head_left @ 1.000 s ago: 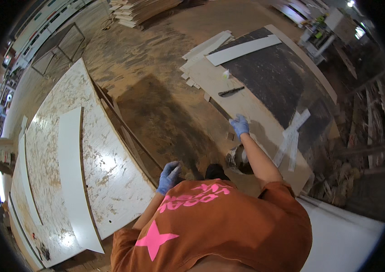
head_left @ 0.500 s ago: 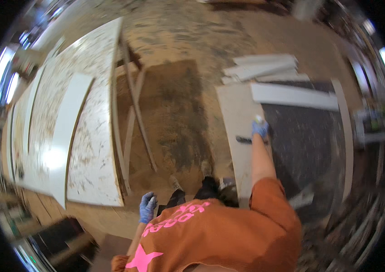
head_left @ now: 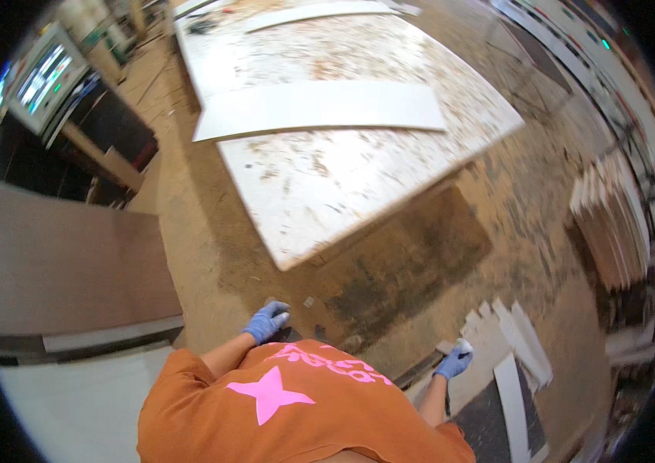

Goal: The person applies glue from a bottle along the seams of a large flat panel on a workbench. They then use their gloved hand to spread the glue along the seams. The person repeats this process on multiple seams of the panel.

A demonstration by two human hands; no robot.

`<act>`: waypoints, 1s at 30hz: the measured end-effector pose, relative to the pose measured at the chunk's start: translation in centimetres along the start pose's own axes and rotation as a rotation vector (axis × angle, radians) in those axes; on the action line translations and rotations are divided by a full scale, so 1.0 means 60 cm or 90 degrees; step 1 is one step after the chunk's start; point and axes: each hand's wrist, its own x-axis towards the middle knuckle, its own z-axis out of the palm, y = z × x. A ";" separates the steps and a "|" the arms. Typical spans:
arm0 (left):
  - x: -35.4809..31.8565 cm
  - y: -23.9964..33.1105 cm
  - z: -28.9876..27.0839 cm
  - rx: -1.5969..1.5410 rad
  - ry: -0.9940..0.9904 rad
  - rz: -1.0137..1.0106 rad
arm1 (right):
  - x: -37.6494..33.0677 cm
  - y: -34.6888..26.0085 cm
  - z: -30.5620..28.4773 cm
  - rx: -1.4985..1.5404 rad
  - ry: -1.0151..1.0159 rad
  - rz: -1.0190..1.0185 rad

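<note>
My left hand [head_left: 268, 322], in a blue glove, hangs beside my body with its fingers curled in. A whitish spot shows at its fingertips, and I cannot make out whether it is a held thing. At my lower right, my blue-gloved right hand [head_left: 451, 363] is closed round a small white object [head_left: 464, 346] whose kind I cannot tell. That hand is above or beside a pale board [head_left: 483, 343]. Ahead stands a large white worktable [head_left: 343, 197] strewn with shavings or scuffs, carrying a long white panel [head_left: 327, 106].
Another white strip [head_left: 319, 13] lies at the table's far side. White strips [head_left: 524, 339] and a dark board [head_left: 489, 420] are at lower right. Stacked panels [head_left: 613, 220] stand at the right. Left are a brown board [head_left: 65, 266] and a machine with a lit screen [head_left: 45, 77].
My view has swung left, bringing the worktable in front of me. My right hand has drawn back from the dark board, still with the white object. The left hand stays near my body.
</note>
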 end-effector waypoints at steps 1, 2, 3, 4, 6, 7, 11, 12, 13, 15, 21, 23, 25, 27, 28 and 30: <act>0.005 -0.043 -0.020 -0.025 0.015 0.004 | -0.048 -0.077 0.046 0.085 -0.091 -0.022; 0.016 -0.059 -0.041 -0.037 0.036 0.003 | -0.083 -0.138 0.094 0.105 -0.149 -0.106; 0.018 -0.077 -0.061 -0.044 0.088 0.035 | -0.126 -0.200 0.144 0.127 -0.208 -0.188; 0.028 -0.089 -0.092 -0.049 0.113 0.050 | -0.192 -0.292 0.195 0.279 -0.245 -0.182; 0.038 -0.134 -0.166 -0.061 0.173 0.070 | -0.301 -0.426 0.294 0.340 -0.375 -0.241; 0.053 -0.149 -0.207 -0.074 0.202 0.086 | -0.358 -0.482 0.343 0.367 -0.429 -0.272; 0.063 -0.157 -0.396 -0.125 0.260 0.044 | -0.569 -0.636 0.518 0.403 -0.684 -0.189; 0.068 -0.161 -0.442 -0.135 0.277 0.047 | -0.613 -0.666 0.557 0.405 -0.727 -0.209; 0.078 -0.161 -0.485 -0.147 0.285 0.050 | -0.652 -0.697 0.591 0.406 -0.768 -0.228; 0.098 -0.164 -0.562 -0.168 0.304 0.048 | -0.731 -0.752 0.646 0.401 -0.862 -0.201; 0.246 -0.117 -0.753 -0.210 0.349 0.132 | -0.870 -0.868 0.827 0.320 -1.023 -0.216; 0.308 -0.094 -0.825 -0.224 0.341 0.172 | -0.899 -0.910 0.904 0.314 -1.032 -0.227; 0.371 -0.069 -0.904 -0.226 0.323 0.212 | -0.922 -0.967 0.980 0.255 -1.008 -0.357; 0.431 -0.017 -0.987 -0.205 0.311 0.193 | -0.939 -1.015 1.062 0.229 -0.988 -0.434; 0.462 0.006 -1.026 -0.216 0.311 0.194 | -0.943 -1.051 1.101 0.202 -0.982 -0.491; 0.494 0.047 -1.093 -0.227 0.267 0.172 | -0.970 -1.122 1.157 0.218 -1.060 -0.431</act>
